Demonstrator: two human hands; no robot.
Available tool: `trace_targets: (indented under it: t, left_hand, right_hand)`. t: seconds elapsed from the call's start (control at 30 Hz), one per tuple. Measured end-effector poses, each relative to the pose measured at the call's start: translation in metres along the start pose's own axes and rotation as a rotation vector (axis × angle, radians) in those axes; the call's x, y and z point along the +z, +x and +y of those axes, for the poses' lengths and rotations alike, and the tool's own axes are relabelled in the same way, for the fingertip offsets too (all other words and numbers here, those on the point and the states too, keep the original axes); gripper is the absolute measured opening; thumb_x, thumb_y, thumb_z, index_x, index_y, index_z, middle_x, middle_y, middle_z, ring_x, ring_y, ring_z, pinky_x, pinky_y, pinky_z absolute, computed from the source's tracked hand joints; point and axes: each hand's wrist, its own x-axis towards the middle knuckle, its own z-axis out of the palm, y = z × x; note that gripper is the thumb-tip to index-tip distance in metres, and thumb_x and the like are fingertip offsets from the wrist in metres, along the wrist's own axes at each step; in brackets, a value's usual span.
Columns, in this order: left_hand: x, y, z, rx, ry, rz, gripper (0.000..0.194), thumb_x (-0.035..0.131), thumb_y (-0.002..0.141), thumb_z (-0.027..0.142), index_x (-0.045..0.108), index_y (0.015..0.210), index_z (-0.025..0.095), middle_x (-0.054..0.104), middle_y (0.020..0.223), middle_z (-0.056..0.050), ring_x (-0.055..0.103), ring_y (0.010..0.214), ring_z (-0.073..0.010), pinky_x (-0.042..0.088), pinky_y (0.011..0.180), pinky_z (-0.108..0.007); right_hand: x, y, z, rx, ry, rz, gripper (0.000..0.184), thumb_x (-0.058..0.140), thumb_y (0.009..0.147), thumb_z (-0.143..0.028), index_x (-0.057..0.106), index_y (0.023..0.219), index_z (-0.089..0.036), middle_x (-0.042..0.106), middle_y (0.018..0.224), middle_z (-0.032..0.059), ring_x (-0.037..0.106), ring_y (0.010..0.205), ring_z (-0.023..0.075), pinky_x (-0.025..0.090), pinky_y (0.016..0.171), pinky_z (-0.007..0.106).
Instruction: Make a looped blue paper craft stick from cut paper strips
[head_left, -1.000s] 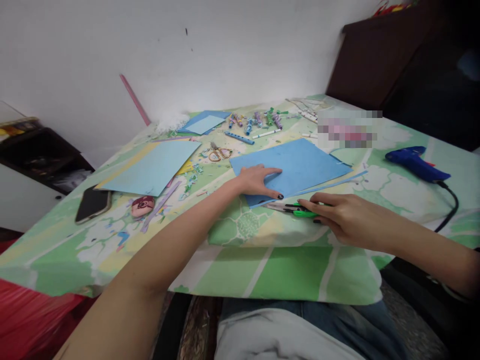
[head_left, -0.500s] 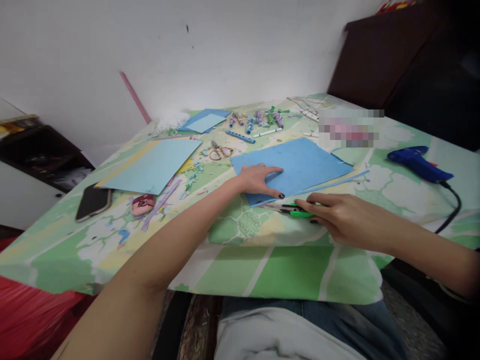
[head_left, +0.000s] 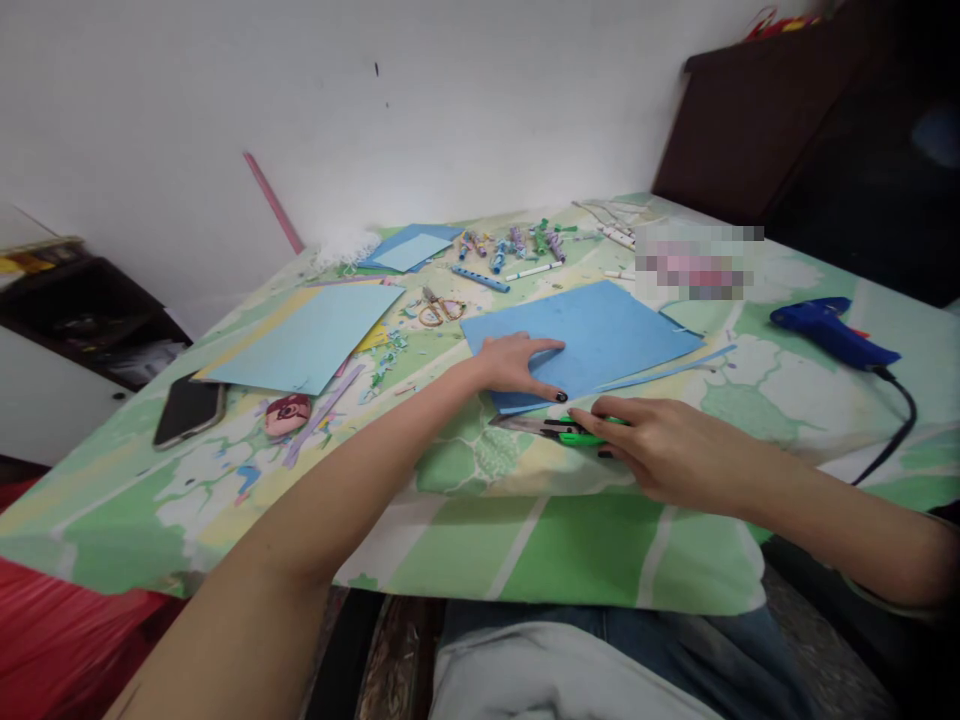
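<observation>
My left hand point(head_left: 517, 364) lies spread on a blue sheet of paper point(head_left: 600, 330), pressing its left part against the table. Just in front of the sheet's near edge, my right hand point(head_left: 652, 445) grips a green utility knife point(head_left: 574, 430). Its blade points left, close to the paper's near left corner; whether it touches the paper I cannot tell. A narrow blue paper strip point(head_left: 686, 366) lies along the sheet's near right edge.
A blue glue gun point(head_left: 836, 330) with a black cord lies at right. Scissors point(head_left: 441, 308), a blue tube point(head_left: 480, 278) and small rolled paper pieces point(head_left: 517, 240) are farther back. Light blue paper point(head_left: 307, 330), a phone point(head_left: 189, 410) and a pink round case point(head_left: 287, 415) sit at left.
My right hand has moved slightly left with the utility knife, so the blade reaches farther left along the sheet's near edge. My left hand stays on the sheet.
</observation>
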Motion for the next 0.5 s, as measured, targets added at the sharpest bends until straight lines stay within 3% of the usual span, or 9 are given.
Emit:
trace_targets:
  t: [0.1, 0.2, 0.33, 0.5]
  left_hand:
    - [0.0, -0.001, -0.001, -0.003, -0.012, 0.022, 0.089, 0.051, 0.059, 0.074, 0.028, 0.135, 0.035, 0.044, 0.13, -0.009, 0.035, 0.122, -0.033, 0.026, 0.097, -0.049]
    - [0.0, -0.006, -0.002, 0.024, -0.086, 0.068, 0.076, 0.055, 0.064, 0.065, 0.039, 0.129, 0.029, 0.055, 0.112, -0.007, 0.049, 0.105, -0.0271, 0.036, 0.088, -0.04]
    - [0.002, -0.02, 0.001, -0.057, -0.341, 0.232, 0.039, 0.041, 0.083, 0.044, 0.047, 0.11, 0.017, 0.06, 0.089, -0.005, 0.054, 0.075, -0.0153, 0.042, 0.069, -0.028]
    - [0.003, -0.038, 0.025, 0.101, -0.176, 0.185, 0.021, 0.058, 0.071, 0.035, 0.052, 0.082, 0.019, 0.058, 0.079, -0.002, 0.05, 0.071, -0.0154, 0.038, 0.064, -0.026]
  right_hand:
    - [-0.006, -0.009, -0.005, 0.058, -0.012, -0.082, 0.05, 0.042, 0.079, -0.009, 0.041, 0.129, -0.013, 0.056, 0.091, 0.0098, 0.056, 0.071, 0.0181, 0.043, 0.057, 0.028]
    - [-0.014, -0.036, -0.003, 0.154, 0.066, -0.085, 0.049, 0.038, 0.084, -0.012, 0.038, 0.132, -0.017, 0.056, 0.1, 0.0115, 0.058, 0.075, 0.0186, 0.047, 0.061, 0.029]
    - [-0.021, -0.088, 0.017, 0.366, 0.135, 0.082, 0.045, 0.036, 0.088, -0.021, 0.037, 0.133, -0.022, 0.054, 0.113, 0.011, 0.06, 0.089, 0.021, 0.05, 0.071, 0.031]
    - [-0.019, -0.121, 0.06, 0.626, -0.042, 0.223, 0.041, 0.042, 0.086, -0.03, 0.046, 0.126, -0.019, 0.057, 0.11, 0.0123, 0.06, 0.091, 0.0274, 0.05, 0.071, 0.038]
